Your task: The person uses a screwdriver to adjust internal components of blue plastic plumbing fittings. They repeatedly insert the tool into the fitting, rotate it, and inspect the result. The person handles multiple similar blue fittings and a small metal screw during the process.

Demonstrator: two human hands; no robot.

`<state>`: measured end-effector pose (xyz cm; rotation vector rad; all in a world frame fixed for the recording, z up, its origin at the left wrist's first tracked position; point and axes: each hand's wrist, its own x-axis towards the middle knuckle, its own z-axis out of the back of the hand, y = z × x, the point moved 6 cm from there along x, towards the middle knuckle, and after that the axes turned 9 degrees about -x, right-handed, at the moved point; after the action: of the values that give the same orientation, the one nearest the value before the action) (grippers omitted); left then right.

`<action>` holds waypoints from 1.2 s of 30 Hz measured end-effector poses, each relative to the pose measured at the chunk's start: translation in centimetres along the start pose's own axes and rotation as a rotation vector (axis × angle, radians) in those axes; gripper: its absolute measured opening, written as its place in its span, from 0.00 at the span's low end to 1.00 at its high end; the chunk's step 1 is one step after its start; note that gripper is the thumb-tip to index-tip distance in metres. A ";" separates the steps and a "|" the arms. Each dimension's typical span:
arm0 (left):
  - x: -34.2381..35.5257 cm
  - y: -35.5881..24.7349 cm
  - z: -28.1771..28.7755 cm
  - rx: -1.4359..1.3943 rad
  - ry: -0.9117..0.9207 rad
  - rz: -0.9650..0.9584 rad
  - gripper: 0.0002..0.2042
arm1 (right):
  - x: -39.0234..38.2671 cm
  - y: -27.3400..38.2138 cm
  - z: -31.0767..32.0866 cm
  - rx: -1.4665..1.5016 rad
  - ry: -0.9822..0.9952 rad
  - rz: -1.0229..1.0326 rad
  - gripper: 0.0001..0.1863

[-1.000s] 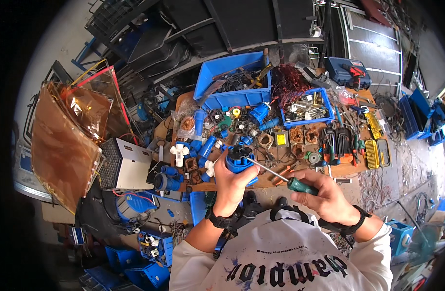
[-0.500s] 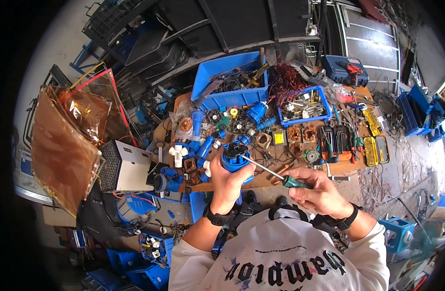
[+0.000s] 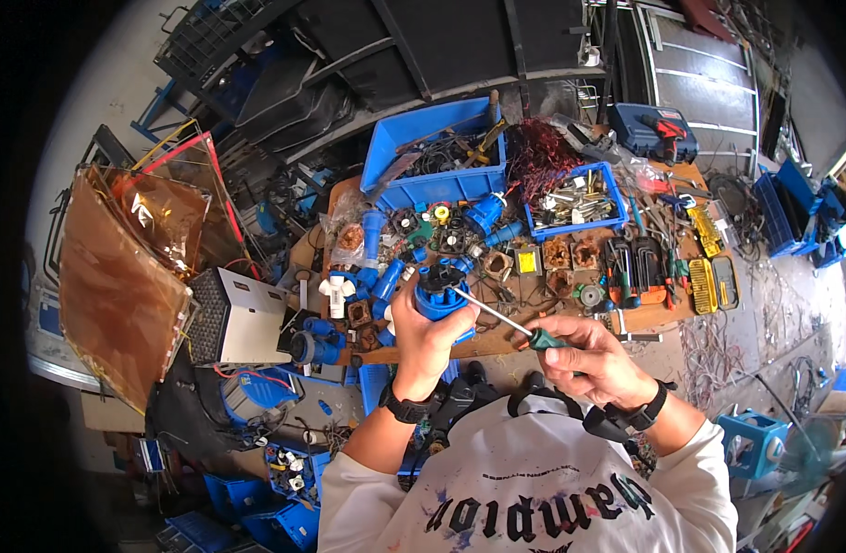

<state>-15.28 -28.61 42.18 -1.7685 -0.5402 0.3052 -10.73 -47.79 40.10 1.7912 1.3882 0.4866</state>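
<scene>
My left hand is wrapped round a blue plastic plug housing with a black inner part at its top, held above the near edge of the bench. In my right hand is a screwdriver with a green handle, gripped between thumb and fingers. Its metal shaft points left, and the tip reaches the top of the housing. Whether the tip sits in a screw is too small to tell. Other blue connector parts and a white plastic fitting lie left of the housing.
A large blue bin of tools and wire stands at the bench's back. Beside it are a blue tray of metal pins, dark red wire and a drill case. Pliers and hex keys lie on the wooden bench.
Both hands, with the plug housing and the screwdriver, have shifted slightly left. My right hand's fingers have changed their hold a little on the green handle.
</scene>
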 end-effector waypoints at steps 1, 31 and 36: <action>0.1 -0.1 -0.1 0.004 0.011 -0.007 0.16 | 0.1 0.0 0.3 -0.083 -0.034 0.015 0.17; 0.8 -1.8 -0.5 -0.194 0.417 0.385 0.21 | -1.3 10.2 -4.3 -1.499 -0.208 0.438 0.19; 0.6 -1.7 0.2 -0.173 0.314 0.311 0.18 | -0.9 9.9 -5.4 -1.471 -0.202 0.350 0.18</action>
<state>-15.17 -27.85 43.79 -2.0225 -0.0661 0.1924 -8.73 -47.44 51.20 0.7559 0.2587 1.0879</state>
